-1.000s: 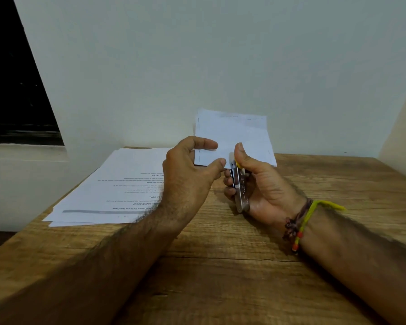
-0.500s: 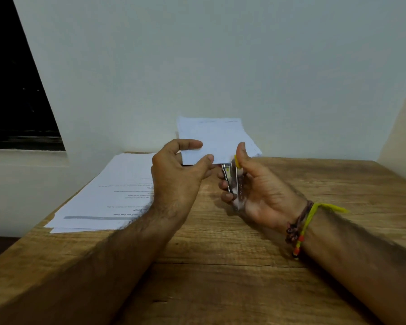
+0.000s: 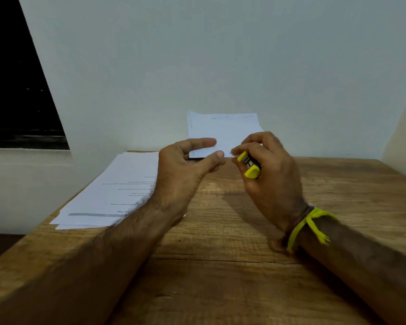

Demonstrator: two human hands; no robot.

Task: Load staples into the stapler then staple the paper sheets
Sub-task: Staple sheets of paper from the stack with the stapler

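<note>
My left hand (image 3: 185, 167) pinches the lower edge of a small set of white paper sheets (image 3: 220, 130), held upright above the wooden table (image 3: 220, 266); a line of staples shows along their left and top edges. My right hand (image 3: 270, 174) grips a small yellow and metal stapler (image 3: 250, 164), its yellow end pointing toward me. The stapler's front sits at the sheets' lower right edge, where my fingers hide it.
A stack of printed white sheets (image 3: 113, 195) lies on the table's left side, reaching past the left edge. A pale wall stands right behind the table. A dark window (image 3: 14, 90) is at the far left.
My right hand has turned over, bringing the stapler's yellow end up toward me and its front against the sheets' lower right edge. The held sheets shifted slightly right.
</note>
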